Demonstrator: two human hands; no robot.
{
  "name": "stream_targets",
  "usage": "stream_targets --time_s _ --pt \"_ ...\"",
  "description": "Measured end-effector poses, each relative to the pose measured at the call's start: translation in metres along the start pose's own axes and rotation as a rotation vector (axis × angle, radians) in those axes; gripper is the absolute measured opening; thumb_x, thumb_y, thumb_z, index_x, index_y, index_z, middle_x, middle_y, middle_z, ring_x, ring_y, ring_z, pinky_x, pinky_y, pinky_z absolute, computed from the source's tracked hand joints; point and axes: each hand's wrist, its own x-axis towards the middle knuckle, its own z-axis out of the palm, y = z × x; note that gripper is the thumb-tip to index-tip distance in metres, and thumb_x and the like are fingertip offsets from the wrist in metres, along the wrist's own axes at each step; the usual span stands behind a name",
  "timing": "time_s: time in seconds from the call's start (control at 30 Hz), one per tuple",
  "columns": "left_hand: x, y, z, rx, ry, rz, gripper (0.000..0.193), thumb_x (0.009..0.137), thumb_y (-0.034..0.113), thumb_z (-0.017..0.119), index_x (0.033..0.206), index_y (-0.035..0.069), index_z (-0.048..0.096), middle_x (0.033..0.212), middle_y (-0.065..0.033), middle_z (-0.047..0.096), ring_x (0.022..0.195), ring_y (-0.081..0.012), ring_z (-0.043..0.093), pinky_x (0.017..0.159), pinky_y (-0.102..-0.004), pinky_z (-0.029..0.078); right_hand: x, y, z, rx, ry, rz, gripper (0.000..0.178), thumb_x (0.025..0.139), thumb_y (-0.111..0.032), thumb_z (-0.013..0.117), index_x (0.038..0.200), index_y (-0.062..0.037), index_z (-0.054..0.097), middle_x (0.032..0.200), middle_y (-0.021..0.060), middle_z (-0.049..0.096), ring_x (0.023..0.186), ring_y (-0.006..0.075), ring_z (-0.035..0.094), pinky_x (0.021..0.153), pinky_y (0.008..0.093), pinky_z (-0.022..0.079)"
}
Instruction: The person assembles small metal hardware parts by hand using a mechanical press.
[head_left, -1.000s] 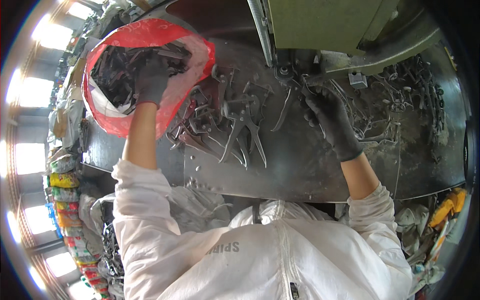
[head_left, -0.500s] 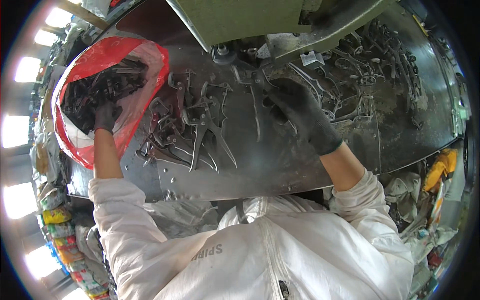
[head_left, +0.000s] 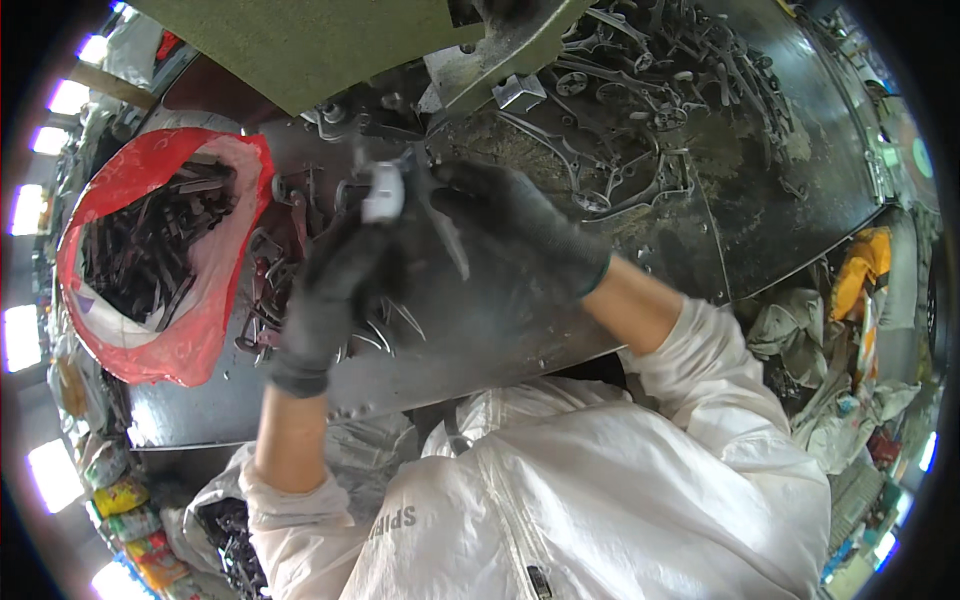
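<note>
Steadying slim grey metal handle (head_left: 451,238) seems wise; dark-gloved right hand (head_left: 525,225) half-curled just beside it, cannot tell if gripping. Dark-gloved left hand (head_left: 338,288), on handle's other side, part-closed, apparently pinching small pale block (head_left: 383,192); best kept clear of green metal machine (head_left: 300,40).

Daylight pours from the windows (head_left: 57,474) along our left, burned to white and fringed with violet toward the rim. We see glare flare on the near left corner of the dark metal table (head_left: 500,345), while the white jacket (head_left: 640,470) reads bright but keeps its folds. Blur smears the gloved left hand (head_left: 335,285) and the small white piece (head_left: 384,192) near its fingertips; the gloved right hand (head_left: 530,228) looks softer than the red-rimmed bag (head_left: 150,365). Our fisheye frame bends the table's edge and falls to black in the corners.
</note>
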Motion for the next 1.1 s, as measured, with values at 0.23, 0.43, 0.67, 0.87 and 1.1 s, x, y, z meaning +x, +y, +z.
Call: stream_targets --time_s 0.23,0.43,0.67,0.87,1.1 --pt "0.051 -0.081 -0.016 0.757 -0.016 0.350 0.034 0.104 0.018 0.055 0.134 0.002 0.056 0.113 -0.0091 0.066 0.091 -0.0179 0.065 0.080 -0.0338 0.054 0.051 -0.013 -0.139 -1.579 -0.594 -0.380 0.042 0.095 -0.020 0.063 0.136 -0.0270 0.063 0.152 -0.0011 0.051 0.149 0.0227 0.038 0.120 0.0433 0.037" --pt "0.055 -0.089 -0.037 0.340 -0.066 0.211 0.046 0.106 0.034 0.058 0.140 0.003 0.050 0.125 -0.0115 0.063 0.106 -0.0231 0.068 0.091 -0.0383 0.056 0.054 0.043 -0.175 -1.490 -0.392 -0.550 0.038 0.093 -0.018 0.064 0.131 -0.0202 0.065 0.150 -0.0003 0.052 0.148 0.0230 0.039 0.123 0.0425 0.034" --pt "0.042 -0.052 -0.005 0.124 0.123 0.003 0.045 0.108 0.035 0.054 0.140 0.003 0.050 0.124 -0.0126 0.066 0.105 -0.0245 0.071 0.089 -0.0391 0.059 0.050 0.013 -0.154 -1.624 -0.240 -0.552 0.054 0.086 -0.013 0.068 0.138 -0.0114 0.058 0.139 0.0079 0.059 0.132 0.0249 0.055 0.116 0.0386 0.042" --pt "0.044 -0.053 -0.006 0.055 0.159 0.020 0.047 0.109 0.037 0.051 0.135 -0.001 0.055 0.120 -0.0115 0.069 0.104 -0.0240 0.071 0.089 -0.0374 0.059 0.034 0.016 -0.140 -1.081 -0.041 -0.242 0.048 0.088 -0.005 0.068 0.134 -0.0038 0.056 0.117 0.0110 0.067 0.096 0.0219 0.071 0.080 0.0373 0.061" --pt "0.056 -0.039 -0.007 0.463 0.168 0.146 0.056 0.107 0.043 0.053 0.137 -0.004 0.056 0.118 -0.0130 0.070 0.105 -0.0172 0.068 0.093 -0.0323 0.054 0.017 0.000 -0.078 0.478 -0.047 0.322 0.037 0.092 -0.011 0.076 0.122 0.0011 0.059 0.091 0.0061 0.067 0.067 0.0084 0.063 0.056 0.0244 0.054"
